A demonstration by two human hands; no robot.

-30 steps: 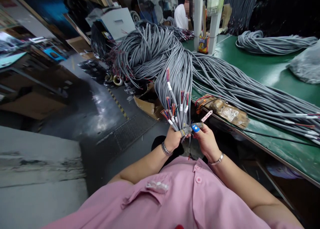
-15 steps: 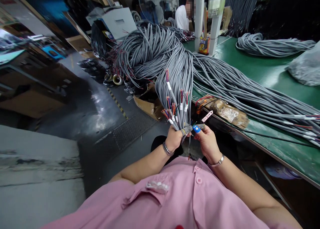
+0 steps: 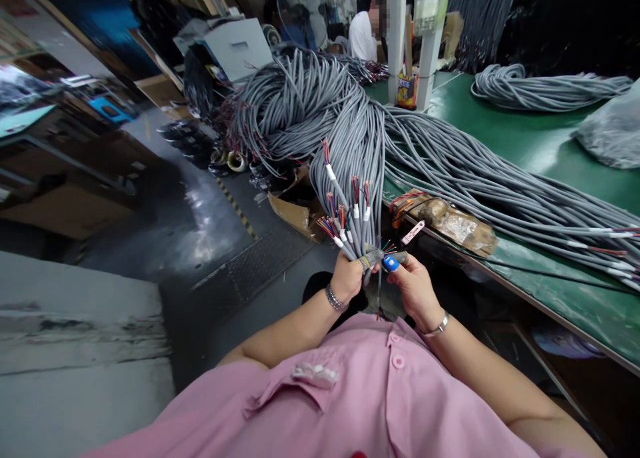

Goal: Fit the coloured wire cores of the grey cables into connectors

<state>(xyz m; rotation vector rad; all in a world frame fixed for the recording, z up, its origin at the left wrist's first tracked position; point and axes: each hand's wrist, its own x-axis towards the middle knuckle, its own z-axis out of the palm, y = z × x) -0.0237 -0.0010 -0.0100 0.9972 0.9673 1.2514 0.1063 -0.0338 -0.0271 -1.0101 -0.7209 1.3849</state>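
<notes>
My left hand (image 3: 349, 276) is closed round a bunch of grey cables (image 3: 356, 239), whose ends fan upward with white bands and bare coloured wires. A grey finger cover (image 3: 371, 258) sits on its thumb. Close beside it, my right hand (image 3: 411, 281) wears a blue cover (image 3: 391, 263) on the thumb and pinches at a cable end. Thin coloured wires (image 3: 387, 247) splay out between the two hands. The part of the cable under my right fingers is hidden.
A large heap of grey cables (image 3: 295, 98) hangs over the green table (image 3: 530, 151); more cables stretch right. A taped cardboard piece (image 3: 455, 225) lies at the table edge. An open carton (image 3: 293, 208) stands on the floor. A person in white (image 3: 363, 37) is at the back.
Coloured wires now splay out between my hands where few showed before. The fanned cable ends have tilted slightly left, and my right thumb has shifted a little down and left.
</notes>
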